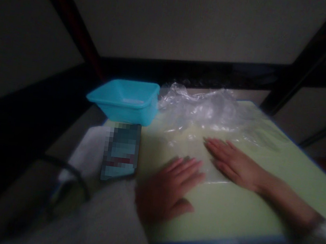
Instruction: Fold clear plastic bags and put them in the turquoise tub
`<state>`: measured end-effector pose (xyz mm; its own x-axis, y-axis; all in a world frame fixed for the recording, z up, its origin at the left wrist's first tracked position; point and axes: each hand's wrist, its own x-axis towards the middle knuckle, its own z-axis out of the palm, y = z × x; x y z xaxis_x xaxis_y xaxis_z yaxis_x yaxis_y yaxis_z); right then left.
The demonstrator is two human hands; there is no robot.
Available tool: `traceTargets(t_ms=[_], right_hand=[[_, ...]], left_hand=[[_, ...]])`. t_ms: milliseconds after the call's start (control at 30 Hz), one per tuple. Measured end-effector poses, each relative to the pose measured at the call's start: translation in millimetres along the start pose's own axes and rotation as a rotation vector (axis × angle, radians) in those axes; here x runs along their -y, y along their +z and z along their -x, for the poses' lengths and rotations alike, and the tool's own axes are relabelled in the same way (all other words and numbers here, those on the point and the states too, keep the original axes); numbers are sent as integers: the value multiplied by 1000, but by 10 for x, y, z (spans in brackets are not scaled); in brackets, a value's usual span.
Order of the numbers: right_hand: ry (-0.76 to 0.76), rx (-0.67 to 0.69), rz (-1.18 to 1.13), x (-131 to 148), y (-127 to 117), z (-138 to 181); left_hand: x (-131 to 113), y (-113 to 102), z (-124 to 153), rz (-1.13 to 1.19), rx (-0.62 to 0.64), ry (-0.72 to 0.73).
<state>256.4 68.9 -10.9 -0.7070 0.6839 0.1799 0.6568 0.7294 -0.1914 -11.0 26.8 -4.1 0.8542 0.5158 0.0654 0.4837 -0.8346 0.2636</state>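
A clear plastic bag is spread over the pale yellow-green table, crumpled at its far end and flatter towards me. Palm down, my left hand has its fingers stretched over the bag's near left part. My right hand lies flat on the bag's near right part, fingers forward and to the left. Neither hand is wrapped round anything. The bag's near edge shows as a thin line between the two hands.
A turquoise plastic basin stands at the table's far left corner. In front of it lies a phone-like device with a blurred-out screen, beside a white cloth or paper. A dark cable curves at the left. A wall rises behind.
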Motion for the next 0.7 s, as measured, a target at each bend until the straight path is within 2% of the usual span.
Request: traceTargets(t_ms=[167,300,367,467,533,600,700], right_hand=[[-141,21,-117,46,-160,-18],[-122,-12,-150,32,-184,-4],[-37,-70,-163,34,-195,-2],[225,-221,-243,40,-221,-4],[383,-271,-324,25,-225,-7],[453,-266,-389,-12,-203,-15],[479,-258,-398,-85,-131,-50]], left_hand=[[33,1,-4,13,10,-36],[49,10,-2,53,33,-32],[47,4,-3,57,38,-31],[40,-11,-8,60,39,-29],[35,-20,-11,58,48,-32],[33,-27,-13,53,61,-38],[35,-34,-18,40,70,-41]])
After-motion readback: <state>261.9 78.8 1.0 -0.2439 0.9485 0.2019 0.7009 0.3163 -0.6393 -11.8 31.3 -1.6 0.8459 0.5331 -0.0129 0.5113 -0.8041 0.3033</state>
